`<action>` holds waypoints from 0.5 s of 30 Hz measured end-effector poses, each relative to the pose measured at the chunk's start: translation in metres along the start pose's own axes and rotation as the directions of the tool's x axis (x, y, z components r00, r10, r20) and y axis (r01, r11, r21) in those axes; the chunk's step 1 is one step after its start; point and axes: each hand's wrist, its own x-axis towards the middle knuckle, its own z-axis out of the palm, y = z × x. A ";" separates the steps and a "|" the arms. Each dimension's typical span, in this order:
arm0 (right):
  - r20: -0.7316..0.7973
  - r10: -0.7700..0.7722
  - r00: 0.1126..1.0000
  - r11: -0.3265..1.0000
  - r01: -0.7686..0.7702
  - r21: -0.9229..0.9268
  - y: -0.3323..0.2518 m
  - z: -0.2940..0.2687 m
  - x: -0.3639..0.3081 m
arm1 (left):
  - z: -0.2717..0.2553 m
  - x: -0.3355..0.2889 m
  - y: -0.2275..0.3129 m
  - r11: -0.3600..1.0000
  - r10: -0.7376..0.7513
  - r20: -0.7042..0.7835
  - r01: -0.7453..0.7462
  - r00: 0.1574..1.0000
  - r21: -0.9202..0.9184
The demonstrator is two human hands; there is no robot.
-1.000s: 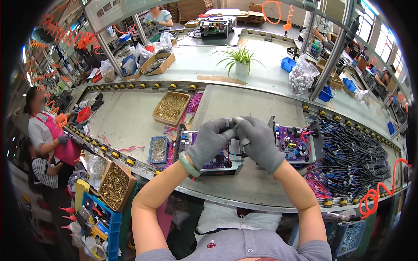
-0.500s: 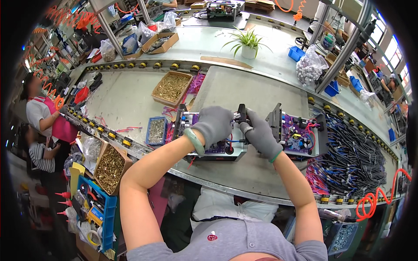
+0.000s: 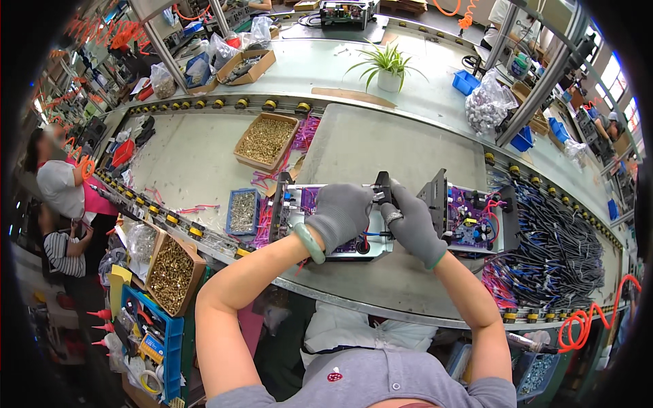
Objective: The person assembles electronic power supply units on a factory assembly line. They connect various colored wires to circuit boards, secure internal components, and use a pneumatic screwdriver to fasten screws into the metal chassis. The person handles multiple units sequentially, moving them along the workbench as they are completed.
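On the tabletop (image 3: 388,285), at an open chassis's (image 3: 371,251) right end, the gloved right hand (image 3: 413,228) grips a black end panel (image 3: 383,183); the left hand (image 3: 342,212) curls beside it, whatever it grips hidden. Steadying the panel, clear of the chassis's wires (image 3: 373,234), should help.

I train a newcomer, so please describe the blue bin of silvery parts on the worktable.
On the worktable, find the open chassis under the left gloved hand. The blue bin stands left of it; its silvery parts set it apart from the cardboard box of brass-coloured parts behind.
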 end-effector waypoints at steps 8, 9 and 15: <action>0.003 -0.039 0.999 0.999 0.039 0.024 0.000 -0.003 0.000 | -0.013 0.000 0.005 0.998 -0.059 0.090 0.057 0.994 0.015; -0.001 -0.038 0.999 0.999 0.038 0.013 -0.001 -0.003 0.000 | -0.013 -0.002 0.003 0.998 -0.056 0.074 0.055 0.996 0.006; 0.016 -0.025 1.000 1.000 0.025 -0.007 -0.002 -0.003 0.000 | -0.007 -0.002 0.000 0.998 -0.067 0.087 0.066 0.994 0.013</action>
